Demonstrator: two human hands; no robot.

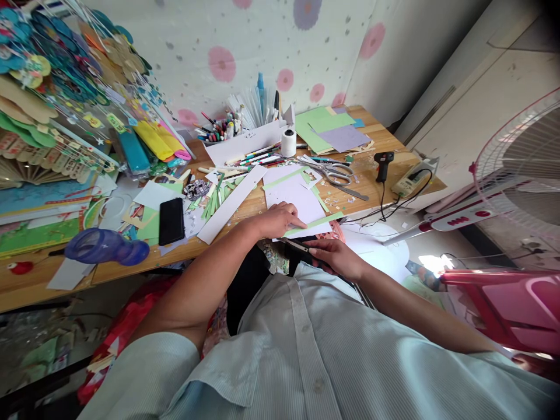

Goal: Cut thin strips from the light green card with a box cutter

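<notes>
Cluttered craft table (385, 143). Left hand (280, 220) lies flat, pinning white paper (300, 201) and its green strip (312, 224). Right hand (335, 256), just below, pinches a craft knife (297, 245). Likely trimming; next cut needs a steady hold-down.

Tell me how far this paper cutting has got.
Done: green strips and one long white strip lie cut on the table. In hand: the left hand presses a white sheet with a green edge strip, while the right hand holds a thin blade-like tool beside it. Left: uncut green and lilac sheets remain stacked at the back.
</notes>
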